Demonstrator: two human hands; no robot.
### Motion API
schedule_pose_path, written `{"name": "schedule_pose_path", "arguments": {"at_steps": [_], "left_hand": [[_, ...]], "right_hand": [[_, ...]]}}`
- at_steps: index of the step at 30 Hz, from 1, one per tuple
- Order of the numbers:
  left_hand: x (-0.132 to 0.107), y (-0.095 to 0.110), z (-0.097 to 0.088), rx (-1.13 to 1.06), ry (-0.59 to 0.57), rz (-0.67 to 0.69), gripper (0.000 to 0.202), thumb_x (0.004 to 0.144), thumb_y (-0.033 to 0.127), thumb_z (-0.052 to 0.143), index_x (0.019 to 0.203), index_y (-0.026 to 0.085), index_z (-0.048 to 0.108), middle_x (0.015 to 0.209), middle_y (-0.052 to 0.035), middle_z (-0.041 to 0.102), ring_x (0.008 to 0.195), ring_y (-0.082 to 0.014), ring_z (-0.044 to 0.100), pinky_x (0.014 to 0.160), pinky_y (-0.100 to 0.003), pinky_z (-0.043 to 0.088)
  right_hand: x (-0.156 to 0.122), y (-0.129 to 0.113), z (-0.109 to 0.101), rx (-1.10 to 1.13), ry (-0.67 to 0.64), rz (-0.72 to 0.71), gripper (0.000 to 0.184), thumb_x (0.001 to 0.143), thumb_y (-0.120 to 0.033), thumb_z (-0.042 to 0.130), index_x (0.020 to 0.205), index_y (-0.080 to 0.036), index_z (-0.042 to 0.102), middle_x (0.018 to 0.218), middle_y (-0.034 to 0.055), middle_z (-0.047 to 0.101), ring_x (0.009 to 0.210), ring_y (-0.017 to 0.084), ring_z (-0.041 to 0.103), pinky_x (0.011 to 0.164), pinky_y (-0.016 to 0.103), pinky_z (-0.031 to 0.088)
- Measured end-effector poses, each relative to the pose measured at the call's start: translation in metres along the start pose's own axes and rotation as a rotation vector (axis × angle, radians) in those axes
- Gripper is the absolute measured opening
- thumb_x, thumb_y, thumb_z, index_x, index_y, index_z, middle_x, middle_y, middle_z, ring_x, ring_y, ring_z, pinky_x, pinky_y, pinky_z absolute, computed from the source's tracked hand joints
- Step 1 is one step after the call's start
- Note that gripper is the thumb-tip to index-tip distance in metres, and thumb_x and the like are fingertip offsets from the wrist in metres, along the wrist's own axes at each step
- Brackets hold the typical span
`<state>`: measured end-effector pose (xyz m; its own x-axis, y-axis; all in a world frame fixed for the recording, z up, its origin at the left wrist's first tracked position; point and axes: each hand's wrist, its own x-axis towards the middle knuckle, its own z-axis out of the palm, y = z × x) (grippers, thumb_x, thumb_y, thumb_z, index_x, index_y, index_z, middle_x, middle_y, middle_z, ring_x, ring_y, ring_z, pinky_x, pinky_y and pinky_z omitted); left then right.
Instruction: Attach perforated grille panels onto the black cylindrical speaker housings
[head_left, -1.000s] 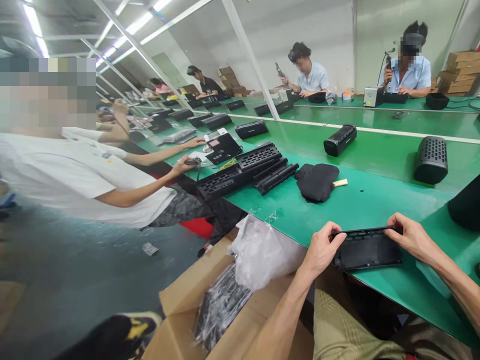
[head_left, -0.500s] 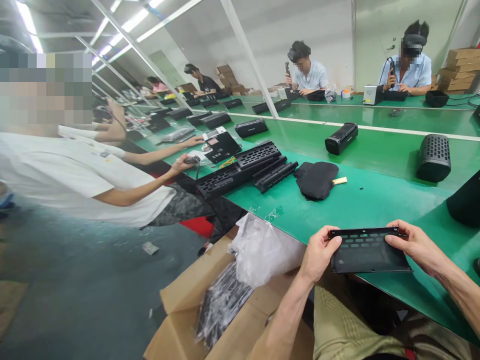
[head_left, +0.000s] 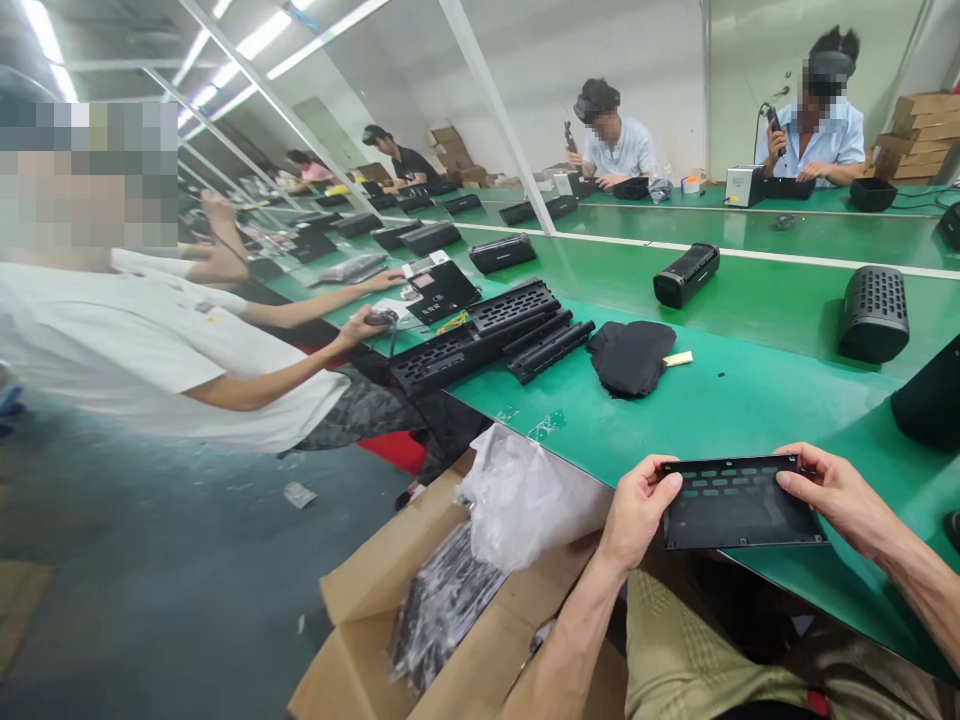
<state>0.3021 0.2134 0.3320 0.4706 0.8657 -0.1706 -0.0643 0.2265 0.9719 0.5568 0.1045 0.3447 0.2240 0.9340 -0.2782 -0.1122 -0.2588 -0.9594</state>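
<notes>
Tube lights (head_left: pixel 43 36) glow; walls (head_left: pixel 630 45) are pale; the floor (head_left: pixel 187 570) is grey.

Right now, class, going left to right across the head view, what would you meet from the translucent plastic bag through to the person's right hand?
Translucent plastic bag → left hand → slotted black panel → right hand.

both hands (head_left: pixel 636 512) (head_left: pixel 841 497) gripping a slotted black panel (head_left: pixel 739 518) at the green table's (head_left: pixel 720 410) edge
</notes>
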Motion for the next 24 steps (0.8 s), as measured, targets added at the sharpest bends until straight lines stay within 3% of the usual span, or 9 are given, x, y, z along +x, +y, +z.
{"name": "schedule_pose_path", "arguments": {"at_steps": [4,8,20,24], "left_hand": [[-0.004,0.002,0.0,-0.124,-0.038,-0.037,0.049,0.074,0.048,0.088,0.109,0.017,0.074,0.1,-0.0062,0.073,0.091,-0.0192,0.064,0.084,-0.029,0.049],[-0.006,0.002,0.0,-0.191,-0.038,-0.052,0.049,0.072,0.045,0.09,0.11,0.017,0.076,0.1,-0.0074,0.075,0.094,-0.0204,0.066,0.086,-0.03,0.05],[-0.009,0.0,-0.001,-0.223,-0.047,-0.062,0.047,0.074,0.043,0.088,0.112,0.019,0.076,0.104,-0.0075,0.076,0.098,-0.0221,0.067,0.088,-0.032,0.051],[-0.01,0.0,-0.001,-0.26,-0.048,-0.086,0.043,0.073,0.038,0.087,0.109,0.019,0.076,0.102,-0.0067,0.077,0.096,-0.0218,0.068,0.083,-0.029,0.05]], "right_hand": [[-0.001,0.0,-0.002,0.004,0.03,0.006,0.054,0.075,-0.061,0.086,0.107,-0.02,0.073,0.088,0.003,0.069,0.073,0.019,0.06,0.064,0.029,0.047],[-0.004,0.0,-0.005,0.014,0.056,-0.009,0.051,0.076,-0.064,0.085,0.099,-0.02,0.075,0.076,-0.0003,0.061,0.059,0.012,0.044,0.052,0.026,0.035],[-0.003,0.009,-0.008,0.068,0.061,0.035,0.053,0.073,-0.064,0.088,0.098,-0.02,0.073,0.075,-0.0006,0.058,0.059,0.012,0.038,0.053,0.025,0.029],[-0.004,0.01,-0.008,0.186,0.065,0.077,0.051,0.069,-0.057,0.093,0.099,-0.022,0.072,0.082,0.0008,0.062,0.062,0.013,0.043,0.055,0.024,0.037]]}}
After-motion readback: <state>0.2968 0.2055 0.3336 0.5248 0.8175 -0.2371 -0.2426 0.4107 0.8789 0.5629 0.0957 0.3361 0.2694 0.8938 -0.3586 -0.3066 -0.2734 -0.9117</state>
